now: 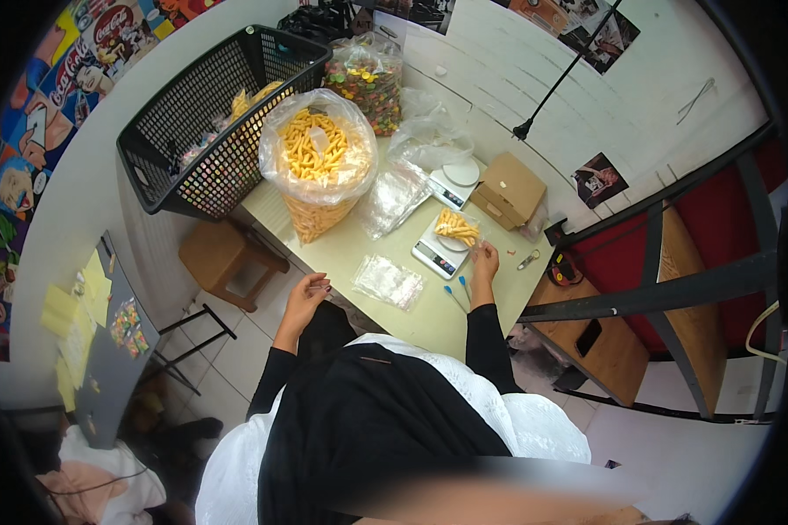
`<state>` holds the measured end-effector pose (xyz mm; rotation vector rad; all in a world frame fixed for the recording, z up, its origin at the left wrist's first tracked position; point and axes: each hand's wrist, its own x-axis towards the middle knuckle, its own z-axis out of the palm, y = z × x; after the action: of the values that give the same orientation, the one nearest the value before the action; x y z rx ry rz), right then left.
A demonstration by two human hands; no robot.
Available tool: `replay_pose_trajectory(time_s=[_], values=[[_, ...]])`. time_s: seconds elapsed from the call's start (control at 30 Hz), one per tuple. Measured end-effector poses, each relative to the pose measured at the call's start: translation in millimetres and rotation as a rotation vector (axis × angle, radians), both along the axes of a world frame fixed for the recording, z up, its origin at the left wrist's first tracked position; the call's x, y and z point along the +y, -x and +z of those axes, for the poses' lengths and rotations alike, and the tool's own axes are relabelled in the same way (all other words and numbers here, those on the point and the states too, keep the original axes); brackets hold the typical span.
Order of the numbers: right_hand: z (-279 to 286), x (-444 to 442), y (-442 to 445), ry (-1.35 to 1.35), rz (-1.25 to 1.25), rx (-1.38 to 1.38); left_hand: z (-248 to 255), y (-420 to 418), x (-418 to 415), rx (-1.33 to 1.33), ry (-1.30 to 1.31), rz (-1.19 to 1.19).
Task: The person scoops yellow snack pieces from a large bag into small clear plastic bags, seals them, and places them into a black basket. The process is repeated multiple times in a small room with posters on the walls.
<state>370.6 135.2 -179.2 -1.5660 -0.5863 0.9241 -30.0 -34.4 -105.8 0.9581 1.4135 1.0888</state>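
Observation:
A small clear bag of yellow finger-shaped snacks [457, 227] lies on the white digital kitchen scale [435, 259]. My right hand [486, 261] is at the bag's right end, fingertips at its clear plastic edge; whether they pinch it is too small to tell. My left hand [307, 293] is held by the table's front left edge, fingers loosely bent, with nothing visible in it. Between my hands lies a stack of small clear bags [389, 282]. Behind it stands a large open plastic sack of the yellow snacks [318, 154], next to larger clear bags [394, 197].
A black plastic basket [220, 154] stands at the back left, near a sack of colourful candies [368, 82]. A second scale [452, 184] and a cardboard box [509, 190] are at the back right. Blue-tipped sticks [456, 295] lie near my right wrist. A brown stool [226, 259] stands left.

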Motion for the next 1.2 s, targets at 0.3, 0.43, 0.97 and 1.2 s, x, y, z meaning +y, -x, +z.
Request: replay_pose_trajectory(time_s=[0.3, 0.43, 0.97, 1.2], values=[[-19.2, -60.2, -73.9, 0.144, -0.111, -0.003, 4.7, 7.0, 9.6, 0.034, 0.035, 0.057], [-26.7, -79.7, -96.8, 0.151, -0.196, 0.037, 7.5, -2.1, 17.4, 0.024, -0.004, 0.009], [-3.2, -4.4, -33.4, 0.052, 0.085, 0.094, 2.1, -19.1, 22.0, 0.075, -0.072, -0.103], [71.7, 3.1, 32.3, -0.226, 0.512, -0.385, 24.3, -48.2, 30.8, 0.264, -0.136, -0.223]])
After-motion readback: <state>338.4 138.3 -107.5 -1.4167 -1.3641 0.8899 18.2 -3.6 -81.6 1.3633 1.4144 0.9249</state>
